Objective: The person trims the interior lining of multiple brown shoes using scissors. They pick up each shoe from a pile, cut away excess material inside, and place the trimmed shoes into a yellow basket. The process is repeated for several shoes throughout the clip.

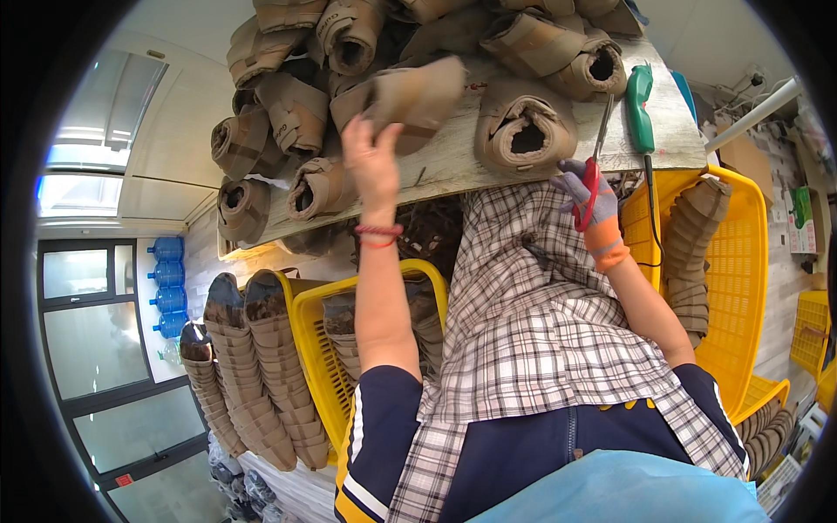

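While a tan shoe upper (418,94) was gripped in the bare left hand (373,161) above the wooden bench (453,166), red-handled scissors (593,174) were clasped in the gloved right hand (582,199) at the bench's near right edge. The blades were partly lost against a rolled upper (526,131), and the far pile (349,44) was cut off by the frame.

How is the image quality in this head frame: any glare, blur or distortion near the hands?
Head view: strong fisheye bend, so the table edge curves and a black rim rings the frame; windows at left blow out white; the left hand and its tan boot upper look slightly soft; the right hand with red scissors is sharp.
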### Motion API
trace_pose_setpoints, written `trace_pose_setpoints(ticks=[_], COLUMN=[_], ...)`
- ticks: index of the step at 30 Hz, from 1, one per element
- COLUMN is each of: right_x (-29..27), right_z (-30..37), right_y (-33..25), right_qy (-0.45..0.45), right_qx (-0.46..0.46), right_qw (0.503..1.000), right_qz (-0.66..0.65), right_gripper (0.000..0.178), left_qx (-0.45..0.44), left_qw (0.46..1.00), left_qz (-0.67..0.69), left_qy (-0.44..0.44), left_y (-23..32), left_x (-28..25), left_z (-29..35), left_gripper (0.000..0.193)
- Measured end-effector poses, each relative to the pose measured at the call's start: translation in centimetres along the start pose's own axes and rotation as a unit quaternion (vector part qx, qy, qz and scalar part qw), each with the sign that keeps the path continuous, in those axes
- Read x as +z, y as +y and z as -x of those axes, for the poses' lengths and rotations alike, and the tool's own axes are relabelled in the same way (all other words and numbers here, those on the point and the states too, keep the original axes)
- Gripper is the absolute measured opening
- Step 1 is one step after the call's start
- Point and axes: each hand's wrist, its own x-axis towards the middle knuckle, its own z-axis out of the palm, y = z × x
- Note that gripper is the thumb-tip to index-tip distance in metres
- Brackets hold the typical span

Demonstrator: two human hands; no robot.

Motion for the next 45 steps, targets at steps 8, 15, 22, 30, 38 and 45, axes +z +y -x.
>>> trace_pose_setpoints(ticks=[8,15,22,30,38,45], right_x=[-0.1,-5.2,-3.1,1.7,5.7,5.0], right_z=[-1.2,0.9,4.8,4.3,3.2,2.1], right_y=[-0.1,-0.9,-7.1,-8.7,-6.4,-4.9], right_qy=[-0.036,-0.037,-0.118,-0.208,-0.339,-0.319], right_qx=[0.007,-0.074,-0.333,-0.363,-0.350,-0.260], right_qw=[0.999,0.964,0.668,0.447,0.427,0.429], right_qz=[0.028,0.253,0.655,0.791,0.761,0.804], right_gripper=[0.034,0.040,0.036,0.035,0.009,0.013], left_qx=[-0.313,-0.460,-0.567,-0.594,-0.604,-0.588], left_qw=[0.778,0.610,0.485,0.448,0.492,0.487], left_qz=[0.544,0.641,0.663,0.659,0.617,0.639], left_qy=[0.003,-0.070,-0.064,-0.108,-0.106,-0.099], left_y=[0.0,0.8,-0.2,-3.5,-4.2,-1.5], left_x=[-12.5,-12.4,-8.3,-6.8,-6.6,-6.1], left_z=[5.2,14.6,19.1,21.3,22.0,21.2], left_gripper=[0.045,0.046,0.027,0.030,0.033,0.031])
